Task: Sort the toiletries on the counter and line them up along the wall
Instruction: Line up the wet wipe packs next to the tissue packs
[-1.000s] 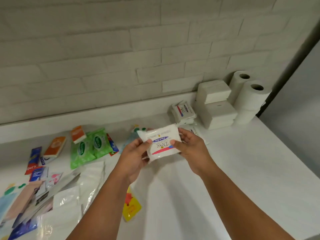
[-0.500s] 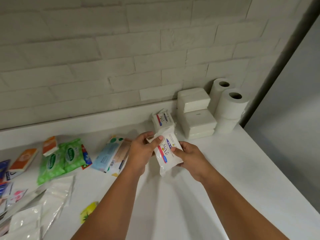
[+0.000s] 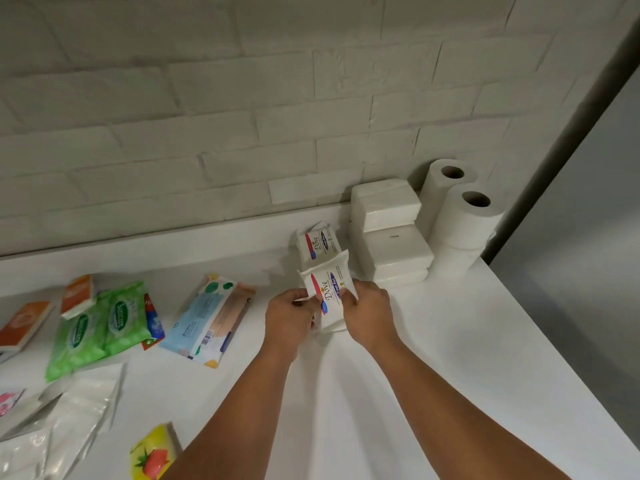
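Counter (image 3: pixel 450 341), Dove pk (image 3: pixel 329 289) corner behind left hand (image 3: pixel 289 317)

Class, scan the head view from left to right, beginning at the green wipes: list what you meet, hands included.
green wipes packs → blue and peach pack → left hand → held Dove pack → right hand → white tissue stack → toilet rolls

Left hand (image 3: pixel 289 317) and right hand (image 3: pixel 370 313) extended forward, side by side, fingers (image 3: pixel 345 292) pinching Dove pack (image 3: pixel 327 289) between them
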The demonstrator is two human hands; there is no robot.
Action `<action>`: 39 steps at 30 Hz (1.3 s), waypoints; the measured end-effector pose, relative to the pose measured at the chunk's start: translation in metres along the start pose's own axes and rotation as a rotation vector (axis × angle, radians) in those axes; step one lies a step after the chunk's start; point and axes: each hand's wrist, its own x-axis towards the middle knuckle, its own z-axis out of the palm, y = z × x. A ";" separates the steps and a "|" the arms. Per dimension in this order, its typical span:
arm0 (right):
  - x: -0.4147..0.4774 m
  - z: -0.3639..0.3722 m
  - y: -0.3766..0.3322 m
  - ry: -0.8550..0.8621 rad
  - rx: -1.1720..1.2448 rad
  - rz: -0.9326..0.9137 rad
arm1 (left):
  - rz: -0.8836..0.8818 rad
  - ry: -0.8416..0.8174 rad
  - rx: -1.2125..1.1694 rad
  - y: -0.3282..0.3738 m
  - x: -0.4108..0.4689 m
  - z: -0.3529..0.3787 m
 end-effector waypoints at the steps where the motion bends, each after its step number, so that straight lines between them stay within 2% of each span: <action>1: 0.003 0.002 0.002 0.001 -0.037 -0.005 | 0.000 0.010 0.007 -0.001 0.003 0.001; 5: 0.011 0.003 0.005 -0.048 0.014 -0.003 | 0.016 0.028 0.055 -0.005 0.010 0.002; 10: 0.028 -0.002 -0.003 -0.185 0.280 0.124 | 0.047 0.012 0.082 -0.009 0.016 0.005; 15: 0.053 0.001 -0.011 -0.187 0.622 0.169 | 0.116 -0.059 0.018 -0.004 0.022 0.012; 22: 0.054 0.006 -0.005 -0.196 0.565 0.181 | 0.092 -0.142 0.031 -0.023 0.037 0.025; 27: 0.057 0.014 0.003 -0.211 0.573 0.202 | 0.108 -0.071 0.075 -0.082 0.083 0.043; 33: 0.064 0.016 -0.003 -0.236 0.601 0.200 | 0.093 -0.097 0.001 -0.017 0.041 0.031; 39: 0.064 0.019 -0.005 -0.229 0.558 0.198 | 0.105 -0.111 -0.027 -0.013 0.043 0.031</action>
